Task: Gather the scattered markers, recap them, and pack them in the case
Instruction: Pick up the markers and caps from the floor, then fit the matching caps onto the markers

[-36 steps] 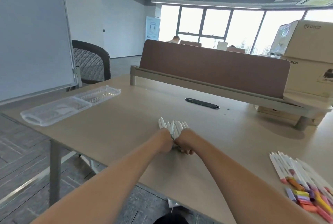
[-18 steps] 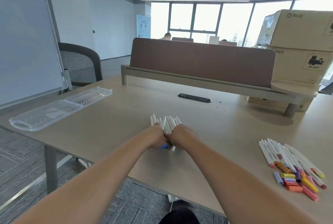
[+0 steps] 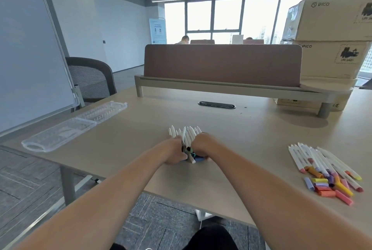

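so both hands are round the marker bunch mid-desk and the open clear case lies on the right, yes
No. In the head view the open clear case lies on the left. The left hand and right hand do hold the marker bunch.

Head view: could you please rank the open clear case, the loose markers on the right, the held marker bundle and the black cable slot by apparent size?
1. open clear case
2. loose markers, close second, nearer the camera
3. marker bundle, partly covered
4. black cable slot
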{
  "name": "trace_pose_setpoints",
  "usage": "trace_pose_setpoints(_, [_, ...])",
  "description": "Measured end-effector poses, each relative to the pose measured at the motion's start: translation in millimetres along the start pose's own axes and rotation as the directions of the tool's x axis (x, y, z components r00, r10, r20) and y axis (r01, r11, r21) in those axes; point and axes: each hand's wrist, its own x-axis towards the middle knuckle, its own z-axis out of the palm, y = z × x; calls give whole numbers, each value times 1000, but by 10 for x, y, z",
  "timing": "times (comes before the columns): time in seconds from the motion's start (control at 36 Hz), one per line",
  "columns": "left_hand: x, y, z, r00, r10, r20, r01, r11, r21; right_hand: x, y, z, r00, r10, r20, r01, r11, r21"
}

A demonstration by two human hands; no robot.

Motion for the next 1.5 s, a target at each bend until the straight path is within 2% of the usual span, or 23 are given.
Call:
trace_pose_setpoints(0.14, [-24,13,-15,1000,29,-9,-28,997,69,-19,51,33,1000,12,-13,-12,1000,-20])
trace_pose_setpoints(0.31, [-68,46,-28,997,52,-56,-46,995,91,-76,129,57,999,30,-43,-26,996,88])
trace_pose_setpoints(0.39, [-107,95,-33,991,70,-113,-67,997,34,-134,174,45,996,78,-50,-69,984,166])
trace_pose_setpoints(0.5, [-196,244,-70,964,108,-243,-130,988,-78,-259,295,23,975,159,-156,-108,950,291])
trace_pose_setpoints(0.67, [-328,623,-139,923,134,-361,-231,943,-241,-495,643,-118,947,199,-252,-92,920,381])
trace_pose_setpoints(0.86, [-501,1351,-31,904,217,-368,-354,861,-364,-914,1336,-194,911,261,-320,-133,919,372])
trace_pose_setpoints(1.0, [-617,1890,110,891,326,-317,-432,825,-364,-1331,1893,-235,900,310,-307,-146,877,457])
trace_pose_setpoints(1.19, [-574,2596,293,869,420,-262,-494,775,-395,-1417,2712,-60,856,432,-283,-306,865,397])
trace_pose_setpoints(1.36, [-369,3012,472,860,470,-200,-511,781,-359,-1381,3360,84,810,533,-244,-404,809,427])
trace_pose_setpoints(1.5, [-189,3175,613,864,481,-147,-502,807,-310,-1158,3671,209,821,541,-183,-462,817,343])
